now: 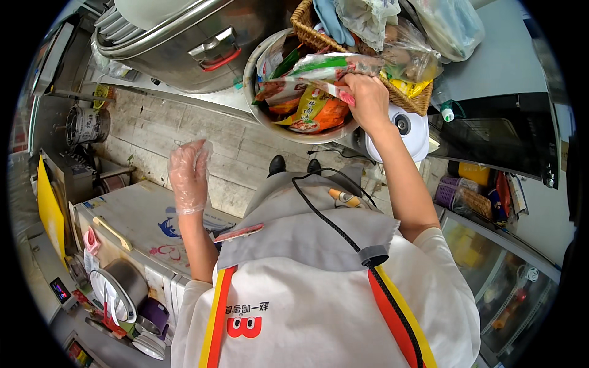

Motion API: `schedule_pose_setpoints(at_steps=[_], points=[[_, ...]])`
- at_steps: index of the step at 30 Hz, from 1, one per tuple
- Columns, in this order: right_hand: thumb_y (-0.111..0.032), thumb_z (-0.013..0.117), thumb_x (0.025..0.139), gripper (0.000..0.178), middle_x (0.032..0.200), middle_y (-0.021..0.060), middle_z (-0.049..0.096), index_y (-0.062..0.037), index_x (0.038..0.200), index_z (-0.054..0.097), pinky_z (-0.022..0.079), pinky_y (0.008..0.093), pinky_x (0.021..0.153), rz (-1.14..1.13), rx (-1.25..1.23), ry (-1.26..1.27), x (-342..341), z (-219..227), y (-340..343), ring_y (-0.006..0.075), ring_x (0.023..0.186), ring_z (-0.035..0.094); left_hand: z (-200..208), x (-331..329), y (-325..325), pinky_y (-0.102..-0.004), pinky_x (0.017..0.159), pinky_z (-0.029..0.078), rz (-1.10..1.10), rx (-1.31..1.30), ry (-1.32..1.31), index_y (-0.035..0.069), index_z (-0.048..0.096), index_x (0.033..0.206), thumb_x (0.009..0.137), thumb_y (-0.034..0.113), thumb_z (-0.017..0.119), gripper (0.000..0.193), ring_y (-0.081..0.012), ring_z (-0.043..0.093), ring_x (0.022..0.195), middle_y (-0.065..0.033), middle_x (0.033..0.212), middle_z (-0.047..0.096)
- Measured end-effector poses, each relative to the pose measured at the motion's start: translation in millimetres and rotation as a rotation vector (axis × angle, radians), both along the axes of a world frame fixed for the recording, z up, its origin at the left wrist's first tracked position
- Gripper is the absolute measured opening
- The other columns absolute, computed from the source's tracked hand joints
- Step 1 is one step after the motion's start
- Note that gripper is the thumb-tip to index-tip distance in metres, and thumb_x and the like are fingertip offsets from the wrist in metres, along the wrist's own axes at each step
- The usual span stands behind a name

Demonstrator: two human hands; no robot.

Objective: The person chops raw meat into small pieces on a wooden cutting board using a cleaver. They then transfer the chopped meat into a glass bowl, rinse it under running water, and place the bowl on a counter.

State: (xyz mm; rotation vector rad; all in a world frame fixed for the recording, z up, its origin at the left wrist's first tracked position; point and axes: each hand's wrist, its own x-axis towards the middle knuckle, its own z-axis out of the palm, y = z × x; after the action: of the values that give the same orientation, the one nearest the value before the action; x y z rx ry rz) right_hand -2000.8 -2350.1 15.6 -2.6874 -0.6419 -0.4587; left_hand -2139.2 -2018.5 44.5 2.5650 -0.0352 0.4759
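Note:
My right hand (367,103) is bare and closed on the edge of a printed plastic bag (316,89). That bag lies across the top of a round metal basin (253,98). Inside the basin, an orange and yellow food packet (316,110) rests among other packets, partly covered by the bag. My left hand (190,175) wears a clear plastic glove and hangs over the floor, left of my body. It holds nothing, and its fingers are loosely stretched out.
A big steel pot (184,55) with a red-trimmed handle stands left of the basin. Wicker baskets (307,27) with bags crowd the back right. A white round appliance (402,132) sits below my right wrist. A white chest freezer (132,214) is at lower left.

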Motion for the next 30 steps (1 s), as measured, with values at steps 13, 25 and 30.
schedule_pose_setpoints(at_steps=[13,25,30], points=[[-0.007,0.071,0.073,0.019,0.087,0.0083,0.065,-0.004,0.091,0.065,0.046,0.0353,0.072,0.143,0.171,-0.123,-56,82,8,0.024,0.082,0.062,-12,17,10,-0.0382,0.074,0.045,-0.028,-0.03,-0.058,0.006,0.063,0.1,0.074,-0.002,0.068,0.028,-0.0302,0.056,0.085,-0.0111,0.09,0.062],[-0.023,0.055,0.088,0.024,0.096,0.0074,0.067,-0.0102,0.104,0.067,0.039,0.0409,0.082,0.276,-0.531,0.595,-20,64,48,0.0234,0.091,0.062,-28,59,13,-0.0396,0.073,0.044,-0.126,-0.173,-0.063,0.005,0.062,0.098,0.071,-0.002,0.068,0.028,-0.0316,0.055,0.083,-0.0118,0.089,0.061],[-0.016,0.058,0.085,0.028,0.094,0.0126,0.065,-0.0082,0.111,0.063,0.045,0.0407,0.081,0.244,-0.397,0.534,-21,66,48,0.0287,0.089,0.063,-34,74,13,-0.0401,0.077,0.044,-0.152,-0.187,0.008,0.004,0.062,0.1,0.075,-0.001,0.066,0.026,-0.0327,0.055,0.088,-0.0133,0.092,0.061]])
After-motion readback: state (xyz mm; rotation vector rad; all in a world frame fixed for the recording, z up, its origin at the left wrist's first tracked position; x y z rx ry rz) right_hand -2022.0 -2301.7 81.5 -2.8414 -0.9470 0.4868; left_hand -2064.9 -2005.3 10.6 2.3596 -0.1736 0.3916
